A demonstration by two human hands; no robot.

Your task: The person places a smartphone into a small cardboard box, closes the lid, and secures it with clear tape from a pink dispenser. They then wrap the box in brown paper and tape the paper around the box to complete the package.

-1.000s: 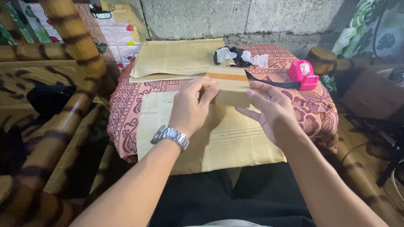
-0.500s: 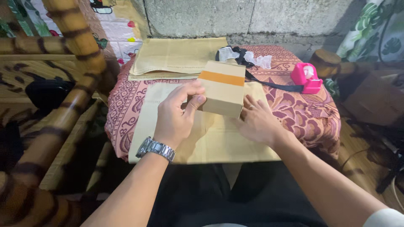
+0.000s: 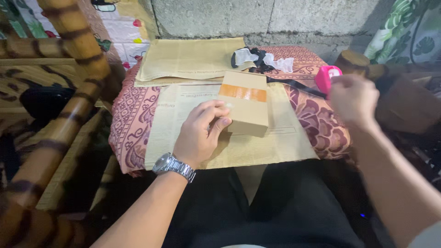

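A small tan cardboard box [image 3: 245, 108] with an orange tape band lies flat on a spread sheet of newspaper [image 3: 177, 121]. My left hand [image 3: 200, 135], with a metal watch on the wrist, holds the box's left side, fingers on its top. My right hand [image 3: 353, 98] is blurred and raised at the table's right edge. It sits just right of a pink tape dispenser [image 3: 324, 76] and partly covers it. Whether it grips anything cannot be made out.
A small table with a pink patterned cloth [image 3: 131, 119] carries a stack of folded newspaper [image 3: 188, 59] and a black-and-white bundle with a strap [image 3: 262, 59] at the back. Bamboo furniture [image 3: 73, 96] stands left, a brown box [image 3: 409, 103] right, a block wall behind.
The box has gone from held tilted above the paper to lying flat on it. My right hand left the paper beside the box and swung right to the pink tape dispenser.
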